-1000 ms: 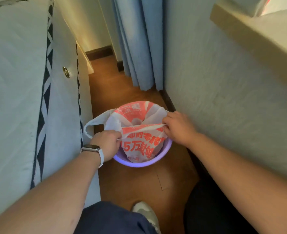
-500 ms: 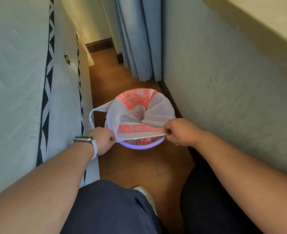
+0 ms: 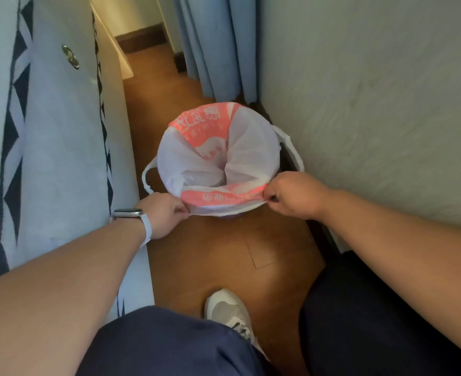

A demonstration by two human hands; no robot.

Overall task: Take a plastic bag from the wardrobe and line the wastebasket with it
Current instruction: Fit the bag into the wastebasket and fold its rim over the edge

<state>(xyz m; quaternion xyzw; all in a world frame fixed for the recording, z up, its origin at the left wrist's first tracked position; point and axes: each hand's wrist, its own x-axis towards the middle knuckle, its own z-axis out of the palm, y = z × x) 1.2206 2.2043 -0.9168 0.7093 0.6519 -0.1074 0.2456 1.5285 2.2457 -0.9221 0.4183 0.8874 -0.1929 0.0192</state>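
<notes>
Plastic bag (image 3: 247,150) spread open in the wastebasket (image 3: 229,215), which stands on the wooden floor (image 3: 223,248).
I see both hands pinching the bag's near edge taut, left hand (image 3: 162,213) and right hand (image 3: 295,195) at opposite ends. Mattress (image 3: 61,137) to the left, wall (image 3: 373,104) to the right, blue curtain (image 3: 218,44) behind.

One bag (image 3: 251,147), two hands (image 3: 161,213) (image 3: 295,195), perhaps one wastebasket (image 3: 230,216)

Soft, fairly bright daylight; a warmer glow on the wall (image 3: 133,16) beyond the left hand (image 3: 162,213). Faint shadows, edges bent by wide-angle, slight softness.
</notes>
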